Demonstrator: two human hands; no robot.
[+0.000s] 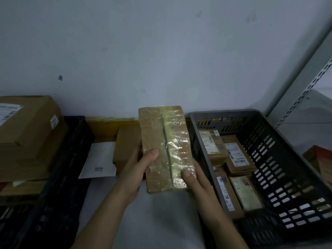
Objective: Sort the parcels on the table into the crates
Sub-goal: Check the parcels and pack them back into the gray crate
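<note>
The taped cardboard parcel (164, 148) is held clear of the tabletop (161, 216) by both hands, left hand (138, 169) and right hand (195, 180) clasping its near end, long axis pointing away, the grey crate (269, 159) just beside the right hand.

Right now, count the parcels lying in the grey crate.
5 visible in the grey crate: one at the back left, one back right, two in front, plus an edge between the rows. More may lie hidden underneath.
</note>
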